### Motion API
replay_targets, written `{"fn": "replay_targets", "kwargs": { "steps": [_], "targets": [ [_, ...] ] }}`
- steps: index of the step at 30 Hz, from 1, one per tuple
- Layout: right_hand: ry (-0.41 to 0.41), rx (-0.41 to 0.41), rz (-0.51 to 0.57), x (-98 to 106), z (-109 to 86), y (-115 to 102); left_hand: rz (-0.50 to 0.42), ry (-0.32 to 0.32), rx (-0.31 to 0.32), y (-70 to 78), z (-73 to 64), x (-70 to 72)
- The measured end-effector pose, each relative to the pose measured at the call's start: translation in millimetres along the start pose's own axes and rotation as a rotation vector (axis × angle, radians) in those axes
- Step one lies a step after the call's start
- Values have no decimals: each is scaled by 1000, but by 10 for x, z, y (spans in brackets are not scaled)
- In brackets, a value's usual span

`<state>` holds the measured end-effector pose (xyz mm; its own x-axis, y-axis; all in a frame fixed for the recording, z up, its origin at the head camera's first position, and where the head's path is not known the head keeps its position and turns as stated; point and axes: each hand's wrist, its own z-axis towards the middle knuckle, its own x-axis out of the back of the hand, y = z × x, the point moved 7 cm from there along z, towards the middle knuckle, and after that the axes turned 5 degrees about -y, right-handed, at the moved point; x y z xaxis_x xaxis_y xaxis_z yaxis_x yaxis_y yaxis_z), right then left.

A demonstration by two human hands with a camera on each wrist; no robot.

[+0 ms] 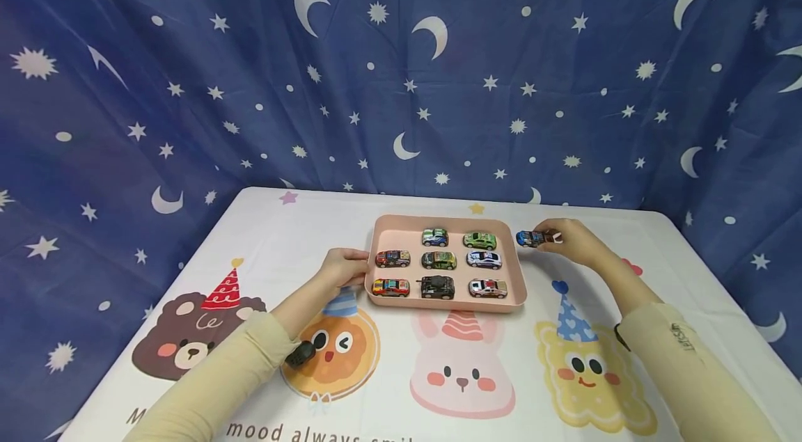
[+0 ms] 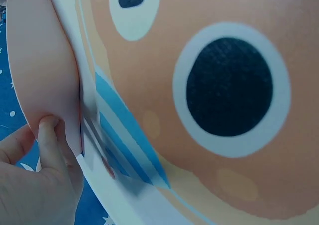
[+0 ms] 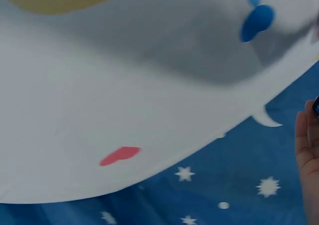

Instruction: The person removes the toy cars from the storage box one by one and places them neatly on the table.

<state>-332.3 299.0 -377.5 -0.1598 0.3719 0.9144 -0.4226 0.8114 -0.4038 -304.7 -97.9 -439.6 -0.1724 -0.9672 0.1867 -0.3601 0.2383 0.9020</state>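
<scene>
A shallow pink tray (image 1: 451, 302) lies on the table with several toy cars in rough rows. My left hand (image 1: 342, 266) grips the tray's left wall; in the left wrist view its thumb and fingers pinch the pink wall (image 2: 42, 60). Just beyond the tray's right edge, my right hand (image 1: 573, 240) holds a blue toy car (image 1: 530, 239) above the tabletop. Among the cars inside are a green one (image 1: 479, 240), a white one (image 1: 484, 259) and a black tank-like vehicle (image 1: 436, 287). In the right wrist view only part of the hand (image 3: 310, 155) shows at the edge.
The white table cover (image 1: 388, 358) carries printed cartoon figures, including a bear (image 1: 188, 337) and a rabbit (image 1: 462, 379). Behind the table hangs a blue curtain (image 1: 401, 101) with moons and stars. A small black device (image 1: 301, 354) sits at the left wrist.
</scene>
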Motion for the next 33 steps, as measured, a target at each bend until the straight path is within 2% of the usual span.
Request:
{"fn": "replay_targets", "kwargs": {
  "steps": [11,33],
  "targets": [
    [-41,-93,19,-205,-36,358,-20,0,-28,-7,13,-10],
    [-102,-126,-35,-332,116,356,-34,16,-60,-27,24,15]
  ]
}}
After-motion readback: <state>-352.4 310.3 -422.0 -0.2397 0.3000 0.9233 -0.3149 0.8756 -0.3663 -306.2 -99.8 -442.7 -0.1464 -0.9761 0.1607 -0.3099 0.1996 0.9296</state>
